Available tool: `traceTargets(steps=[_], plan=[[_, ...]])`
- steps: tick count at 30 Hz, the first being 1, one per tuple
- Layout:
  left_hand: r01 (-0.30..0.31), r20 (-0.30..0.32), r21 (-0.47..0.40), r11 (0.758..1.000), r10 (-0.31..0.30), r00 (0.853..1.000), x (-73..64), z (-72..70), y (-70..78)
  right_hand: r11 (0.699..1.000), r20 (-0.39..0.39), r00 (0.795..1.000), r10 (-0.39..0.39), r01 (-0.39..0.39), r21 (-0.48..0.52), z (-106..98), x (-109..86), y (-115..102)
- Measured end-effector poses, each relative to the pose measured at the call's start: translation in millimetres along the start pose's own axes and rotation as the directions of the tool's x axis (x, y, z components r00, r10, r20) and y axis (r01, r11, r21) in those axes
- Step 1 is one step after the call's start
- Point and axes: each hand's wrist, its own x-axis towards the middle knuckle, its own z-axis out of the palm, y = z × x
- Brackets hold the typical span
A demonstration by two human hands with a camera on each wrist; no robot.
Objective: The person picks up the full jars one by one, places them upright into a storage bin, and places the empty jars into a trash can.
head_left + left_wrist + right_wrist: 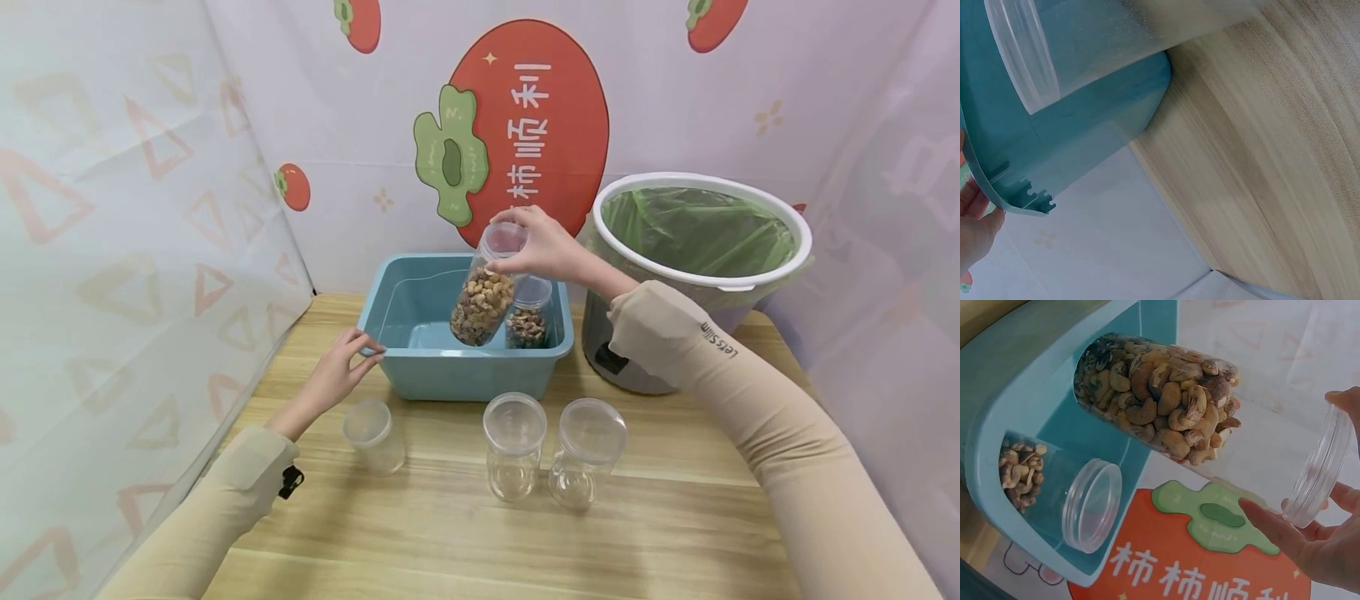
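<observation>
My right hand [546, 246] grips a clear jar [1160, 394] of cashew nuts by its lidded end. Tilted, that jar hangs over the front part of a blue basin [468, 375], its nut-filled end lowest. Inside the basin, at the right, stands a second lidded jar [527, 321] with nuts in its lower part. My left hand [341, 371] pinches the basin's rim at the front left corner; the left wrist view shows the thumb [994, 220] and fingers on either side of it.
Two lidded clear jars without nuts, a middle one [514, 450] and a right one [588, 454], stand before the basin. A smaller clear jar [375, 437] is near my left forearm. A bin [637, 333] with a green liner [697, 229] stands right on the wooden table [420, 542].
</observation>
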Motion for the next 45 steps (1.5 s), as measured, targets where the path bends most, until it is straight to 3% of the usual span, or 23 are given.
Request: traceTargets(steps=[11, 29, 36, 45], plan=[[-0.002, -0.005, -0.002, 1.0, 0.002, 1.0, -0.2, 0.9, -0.2, 0.999, 0.084, 0.996, -0.007, 0.011, -0.053, 30.6, 3.1, 16.0], [-0.012, -0.02, 0.017, 1.0, 0.012, 1.0, -1.4, 2.2, -1.4, 0.992, 0.24, 0.971, -0.013, 0.043, -0.122, 66.8, -2.5, 36.0], [-0.015, -0.024, 0.01, 1.0, 0.015, 1.0, -1.9, 3.4, -1.6, 0.992, 0.286, 0.957, -0.047, 0.079, -0.103, 77.0, -6.0, 44.0], [-0.025, -0.029, 0.007, 1.0, 0.025, 0.999, -1.5, 3.4, -1.5, 0.992, 0.355, 0.935, -0.025, 0.067, -0.106, 82.9, -6.8, 51.5]])
